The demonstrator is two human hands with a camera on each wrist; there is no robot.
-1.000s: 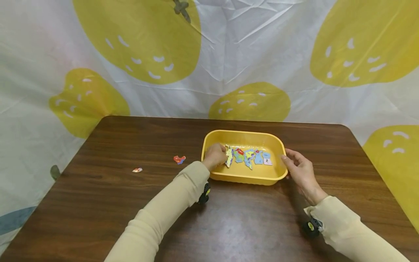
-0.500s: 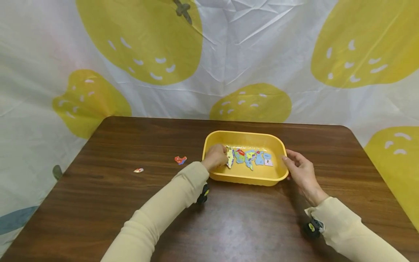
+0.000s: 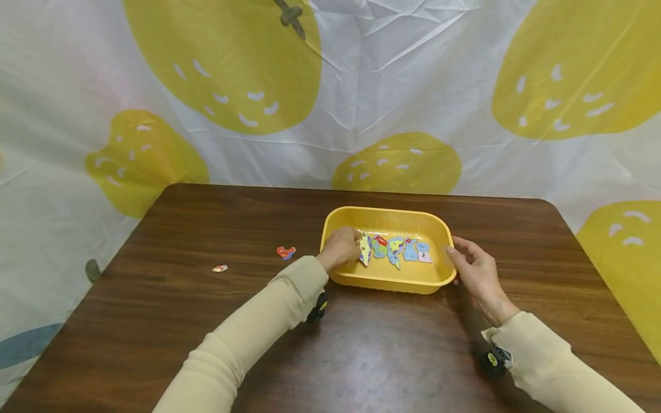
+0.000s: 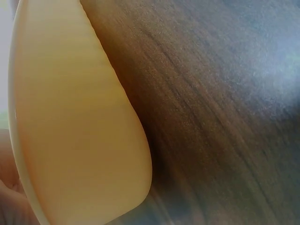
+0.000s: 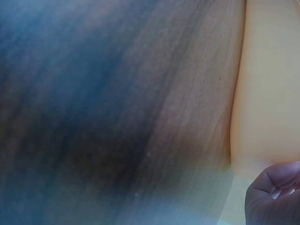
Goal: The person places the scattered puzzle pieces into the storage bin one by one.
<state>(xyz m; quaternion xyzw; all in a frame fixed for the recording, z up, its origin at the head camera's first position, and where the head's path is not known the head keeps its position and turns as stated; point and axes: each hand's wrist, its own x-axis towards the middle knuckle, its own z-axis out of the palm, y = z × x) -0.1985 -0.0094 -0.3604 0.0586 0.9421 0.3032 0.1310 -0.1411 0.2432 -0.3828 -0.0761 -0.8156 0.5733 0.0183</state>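
In the head view a yellow plastic tub point(image 3: 387, 280) stands on the table. My left hand point(image 3: 340, 248) reaches over its left side, with curled fingers pinching the edge of a pale yellow cut-out map piece point(image 3: 365, 250); the fingertips are partly hidden. Several other cut-out pieces lie in a row to its right, among them a green and red piece point(image 3: 380, 248), a blue and yellow piece point(image 3: 396, 251) and a blue piece point(image 3: 410, 250). My right hand point(image 3: 476, 271) grips the tub's right rim, thumb on top and fingers outside.
Left of the tub, a red and blue cut-out piece point(image 3: 286, 252) and a smaller white and orange piece point(image 3: 220, 268) lie on the brown wooden table point(image 3: 382, 355). A white cloth with yellow fruit prints point(image 3: 395, 163) hangs behind the table.
The head view has shifted slightly. Both hands, the tub and the pieces keep about the same places relative to one another.
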